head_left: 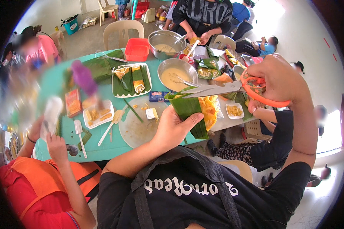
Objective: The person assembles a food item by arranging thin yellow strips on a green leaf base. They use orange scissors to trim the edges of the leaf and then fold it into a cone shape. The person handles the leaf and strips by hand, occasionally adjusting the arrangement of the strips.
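Note:
My left hand (170, 124) is closed round a folded green banana leaf (189, 108), thumb pressed on its front, held up in front of my chest. Raised at the right, my right hand (277, 76) grips a pair of scissors (219, 90) with orange handles. The blades point left and are spread apart, level with the leaf's upper edge. I cannot tell if they touch it. Behind the leaf shows a yellow wrap (209, 110), partly hidden. Below my left hand lies a round glass-like board (132, 133) with crumbs and a small white packet (151, 113).
On the green table (99, 149) stand two metal bowls of batter (176, 78), (165, 42), a red basin (137, 49) and a white tray (114, 91) with leaf-wrapped food. Spatulas (79, 133) lie nearby. A co-worker in red (49, 191) works at my left; another person (202, 19) stands across.

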{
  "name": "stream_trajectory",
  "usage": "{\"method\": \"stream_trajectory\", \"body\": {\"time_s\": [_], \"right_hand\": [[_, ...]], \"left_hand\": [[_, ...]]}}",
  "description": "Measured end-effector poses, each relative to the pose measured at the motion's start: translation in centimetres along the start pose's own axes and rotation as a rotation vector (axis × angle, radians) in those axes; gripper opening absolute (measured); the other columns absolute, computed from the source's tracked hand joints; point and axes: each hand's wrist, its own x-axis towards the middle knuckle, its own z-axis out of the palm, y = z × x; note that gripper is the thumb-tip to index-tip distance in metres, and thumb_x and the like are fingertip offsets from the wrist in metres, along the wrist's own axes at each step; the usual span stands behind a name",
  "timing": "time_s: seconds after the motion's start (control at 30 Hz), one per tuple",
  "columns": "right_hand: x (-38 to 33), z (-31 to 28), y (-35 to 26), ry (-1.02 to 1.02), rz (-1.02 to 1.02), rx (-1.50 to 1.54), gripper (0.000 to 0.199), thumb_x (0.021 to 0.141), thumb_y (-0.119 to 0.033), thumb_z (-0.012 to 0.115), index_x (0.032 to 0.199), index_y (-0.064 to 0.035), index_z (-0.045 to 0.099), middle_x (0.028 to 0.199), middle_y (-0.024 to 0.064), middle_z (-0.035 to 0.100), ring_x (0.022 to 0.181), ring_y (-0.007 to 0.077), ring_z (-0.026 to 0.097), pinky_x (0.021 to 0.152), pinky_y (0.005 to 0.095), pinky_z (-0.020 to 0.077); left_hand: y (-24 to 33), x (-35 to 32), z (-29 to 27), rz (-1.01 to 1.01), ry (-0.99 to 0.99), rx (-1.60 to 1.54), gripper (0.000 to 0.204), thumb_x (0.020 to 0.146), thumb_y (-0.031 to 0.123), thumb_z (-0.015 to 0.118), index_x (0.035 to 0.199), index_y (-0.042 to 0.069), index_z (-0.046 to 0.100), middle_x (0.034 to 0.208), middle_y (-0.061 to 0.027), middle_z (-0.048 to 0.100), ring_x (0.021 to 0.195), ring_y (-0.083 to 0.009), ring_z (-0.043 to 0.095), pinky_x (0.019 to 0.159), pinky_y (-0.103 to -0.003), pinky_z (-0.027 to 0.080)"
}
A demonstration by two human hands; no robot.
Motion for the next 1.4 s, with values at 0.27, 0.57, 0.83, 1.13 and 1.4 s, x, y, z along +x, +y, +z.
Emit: {"method": "stream_trajectory", "body": {"time_s": [0.27, 0.57, 0.83, 1.13, 1.4], "right_hand": [[0.11, -0.18, 0.10, 0.038, -0.096, -0.009, 0.049, 0.055, -0.046, 0.081, 0.067, -0.0044, 0.059, 0.052, 0.0108, 0.047, 0.051, 0.0330, 0.047, 0.051, 0.0386, 0.0369], [-0.01, -0.12, 0.10, 0.052, -0.121, -0.073, 0.055, 0.053, -0.053, 0.081, 0.065, -0.0048, 0.057, 0.051, 0.0110, 0.044, 0.050, 0.0333, 0.045, 0.049, 0.0376, 0.0349], [0.10, -0.29, 0.19, 0.030, -0.111, -0.063, 0.061, 0.055, -0.061, 0.078, 0.065, -0.0045, 0.057, 0.050, 0.0102, 0.043, 0.049, 0.0327, 0.044, 0.048, 0.0372, 0.0345], [0.08, -0.39, 0.04, 0.096, -0.172, -0.055, 0.065, 0.048, -0.062, 0.081, 0.066, -0.0046, 0.058, 0.050, 0.0094, 0.042, 0.048, 0.0306, 0.043, 0.047, 0.0352, 0.0335], [0.07, -0.29, -0.06, 0.101, -0.169, -0.067, 0.062, 0.048, -0.059, 0.082, 0.064, -0.0046, 0.057, 0.049, 0.0097, 0.041, 0.047, 0.0303, 0.042, 0.047, 0.0346, 0.0331]], "left_hand": [[-0.16, -0.04, -0.02, 0.007, -0.010, 0.009, 0.026, 0.087, -0.001, 0.060, 0.113, -0.004, 0.055, 0.105, -0.0064, 0.064, 0.094, -0.0110, 0.059, 0.083, -0.028, 0.049], [-0.77, -0.16, -0.09, -0.019, 0.002, 0.047, 0.027, 0.087, 0.001, 0.063, 0.112, -0.003, 0.056, 0.102, -0.0071, 0.066, 0.092, -0.0117, 0.061, 0.081, -0.028, 0.050], [-0.48, -0.16, 0.09, -0.018, -0.005, 0.101, 0.027, 0.086, 0.002, 0.064, 0.111, -0.003, 0.056, 0.101, -0.0066, 0.066, 0.092, -0.0116, 0.061, 0.081, -0.028, 0.050], [-0.50, -0.11, -0.03, -0.044, -0.023, 0.092, 0.029, 0.087, 0.001, 0.062, 0.114, -0.003, 0.055, 0.105, -0.0064, 0.064, 0.094, -0.0122, 0.060, 0.083, -0.028, 0.049], [-0.20, -0.14, 0.17, -0.012, -0.013, 0.130, 0.026, 0.087, 0.001, 0.062, 0.112, -0.003, 0.056, 0.099, -0.0069, 0.066, 0.089, -0.0111, 0.062, 0.078, -0.028, 0.051]]}}
